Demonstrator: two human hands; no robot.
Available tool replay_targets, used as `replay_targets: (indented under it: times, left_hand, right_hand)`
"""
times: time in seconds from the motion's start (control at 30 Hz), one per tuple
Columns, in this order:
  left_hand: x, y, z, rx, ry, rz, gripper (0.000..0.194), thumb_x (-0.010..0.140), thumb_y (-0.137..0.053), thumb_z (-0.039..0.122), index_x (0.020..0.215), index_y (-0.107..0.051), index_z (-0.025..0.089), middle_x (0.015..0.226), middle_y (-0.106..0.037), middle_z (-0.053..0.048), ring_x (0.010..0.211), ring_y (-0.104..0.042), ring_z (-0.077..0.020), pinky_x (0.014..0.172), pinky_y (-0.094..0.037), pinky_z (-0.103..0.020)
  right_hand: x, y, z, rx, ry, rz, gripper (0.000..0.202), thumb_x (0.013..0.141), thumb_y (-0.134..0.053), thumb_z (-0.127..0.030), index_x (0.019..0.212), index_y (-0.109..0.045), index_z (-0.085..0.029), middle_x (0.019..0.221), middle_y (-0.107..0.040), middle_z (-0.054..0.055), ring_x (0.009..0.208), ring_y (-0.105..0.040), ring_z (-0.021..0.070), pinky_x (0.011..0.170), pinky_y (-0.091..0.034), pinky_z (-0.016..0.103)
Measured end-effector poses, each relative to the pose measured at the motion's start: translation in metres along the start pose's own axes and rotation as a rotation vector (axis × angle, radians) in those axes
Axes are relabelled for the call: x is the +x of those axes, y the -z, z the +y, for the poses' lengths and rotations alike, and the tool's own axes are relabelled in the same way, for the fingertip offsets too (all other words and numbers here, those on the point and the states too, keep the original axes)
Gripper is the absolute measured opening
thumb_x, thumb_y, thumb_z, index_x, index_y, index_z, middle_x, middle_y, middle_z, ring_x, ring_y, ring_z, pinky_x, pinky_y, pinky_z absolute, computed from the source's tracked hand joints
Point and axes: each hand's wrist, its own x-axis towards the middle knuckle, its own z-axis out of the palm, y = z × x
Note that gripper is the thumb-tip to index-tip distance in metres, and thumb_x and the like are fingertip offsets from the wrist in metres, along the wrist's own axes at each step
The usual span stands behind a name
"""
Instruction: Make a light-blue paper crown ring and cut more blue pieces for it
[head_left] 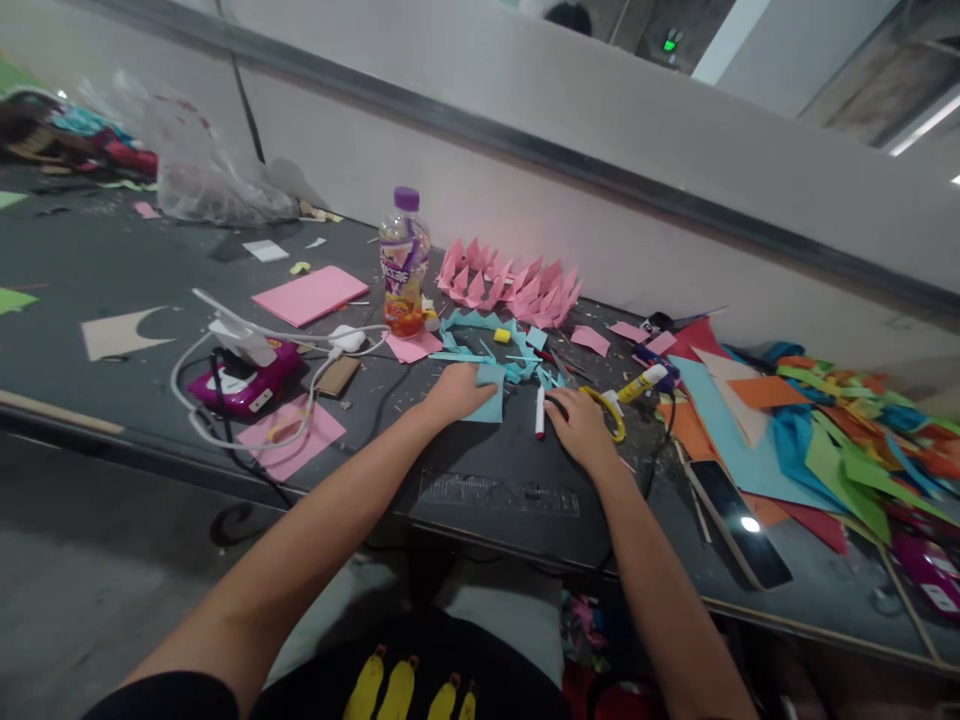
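My left hand [452, 393] rests at the left edge of a small light-blue paper square [493, 402], thumb on top and the other fingers partly hidden. My right hand [579, 422] is low over the table, fingers apart and bent, just right of a white marker with a red end [540, 414]. Whether it touches the marker I cannot tell. Yellow-handled scissors [616, 425] lie beside that hand, with a yellow glue stick [642, 383] behind them. Beyond both hands sits a light-blue zigzag paper ring [469, 322]. A clear ruler [499, 493] lies in front.
Pink pointed paper rings [510, 285] stand by the wall, right of a purple-capped bottle [405, 265]. At left are a purple power strip [244, 382] with white cable and pink sheets [311, 295]. A phone [739, 525] and coloured paper [847, 450] lie at right.
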Motion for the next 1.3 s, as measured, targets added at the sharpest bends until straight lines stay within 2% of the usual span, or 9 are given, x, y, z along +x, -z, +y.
replay_targets:
  times: [0.13,0.23,0.37,0.47,0.73,0.9,1.03,1.17,1.3]
  left_hand:
    - [-0.005,0.003,0.006,-0.146,0.020,0.034,0.022,0.077,-0.049,0.032,0.064,-0.053,0.015,0.063,-0.057,-0.003,0.059,-0.052,-0.0143,0.058,-0.041,-0.025]
    - [-0.012,0.003,0.012,-0.294,-0.006,-0.006,0.023,0.076,-0.052,0.034,0.064,-0.054,0.015,0.060,-0.054,0.000,0.055,-0.048,-0.0114,0.055,-0.040,-0.023]
    - [-0.019,-0.004,0.015,-0.482,-0.058,-0.093,0.024,0.072,-0.059,0.038,0.069,-0.060,0.014,0.058,-0.053,0.002,0.056,-0.047,-0.0115,0.055,-0.039,-0.024]
    - [-0.018,-0.008,0.012,-0.476,-0.109,-0.150,0.025,0.073,-0.059,0.038,0.073,-0.063,0.014,0.057,-0.052,0.003,0.056,-0.046,-0.0116,0.055,-0.037,-0.023]
    - [-0.005,-0.006,0.003,-0.484,-0.110,0.053,0.029,0.070,-0.060,0.025,0.096,-0.063,0.011,0.062,-0.048,0.003,0.058,-0.044,-0.0108,0.055,-0.034,-0.023]
    - [-0.006,-0.005,0.001,-0.404,-0.118,0.050,0.014,0.071,-0.060,0.026,0.078,-0.063,0.014,0.059,-0.048,0.003,0.057,-0.045,-0.0106,0.055,-0.035,-0.022]
    - [-0.007,-0.004,0.000,-0.314,-0.104,0.067,0.018,0.073,-0.061,0.032,0.065,-0.061,0.015,0.057,-0.053,0.003,0.056,-0.046,-0.0109,0.055,-0.034,-0.023]
    - [-0.008,-0.001,0.001,-0.190,-0.145,0.110,0.021,0.076,-0.059,0.034,0.066,-0.063,0.017,0.067,-0.064,-0.002,0.064,-0.054,-0.0140,0.061,-0.037,-0.025]
    - [-0.008,-0.001,0.004,-0.264,-0.202,0.169,0.017,0.076,-0.058,0.032,0.070,-0.064,0.017,0.080,-0.068,-0.004,0.075,-0.058,-0.0155,0.070,-0.041,-0.026]
  right_hand:
    - [-0.001,0.003,-0.010,0.024,-0.039,0.091,0.031,0.086,-0.043,-0.034,0.091,-0.068,-0.016,0.103,-0.067,0.014,0.099,-0.058,0.0283,0.088,-0.040,0.045]
    - [-0.003,0.006,-0.025,0.326,-0.035,0.142,0.030,0.083,-0.049,-0.042,0.085,-0.066,-0.017,0.091,-0.069,0.010,0.090,-0.061,0.0243,0.084,-0.043,0.039]
    - [-0.004,0.001,-0.041,0.804,-0.165,-0.018,0.035,0.070,-0.063,-0.052,0.079,-0.062,-0.018,0.069,-0.066,0.004,0.065,-0.061,0.0182,0.063,-0.047,0.030]
    - [-0.004,-0.002,-0.042,0.932,-0.255,-0.056,0.038,0.062,-0.070,-0.052,0.072,-0.059,-0.017,0.060,-0.062,0.001,0.057,-0.057,0.0154,0.057,-0.045,0.027]
    - [-0.006,0.001,-0.026,0.740,-0.283,-0.037,0.031,0.066,-0.066,-0.048,0.063,-0.061,-0.017,0.055,-0.059,0.000,0.055,-0.054,0.0151,0.057,-0.042,0.028]
    - [-0.004,-0.004,-0.024,0.760,-0.320,0.001,0.032,0.064,-0.065,-0.048,0.074,-0.062,-0.017,0.063,-0.064,0.002,0.060,-0.059,0.0181,0.060,-0.046,0.030]
    - [-0.004,-0.004,-0.025,0.780,-0.312,-0.003,0.028,0.064,-0.065,-0.045,0.071,-0.058,-0.019,0.063,-0.063,0.002,0.061,-0.060,0.0181,0.061,-0.046,0.030]
    - [-0.005,-0.001,-0.028,0.734,-0.280,-0.005,0.022,0.067,-0.062,-0.041,0.069,-0.056,-0.019,0.062,-0.060,0.001,0.060,-0.056,0.0162,0.059,-0.044,0.029]
    - [-0.005,0.001,-0.030,0.780,-0.292,0.046,0.022,0.068,-0.062,-0.040,0.069,-0.053,-0.019,0.060,-0.055,-0.002,0.057,-0.051,0.0136,0.056,-0.040,0.027]
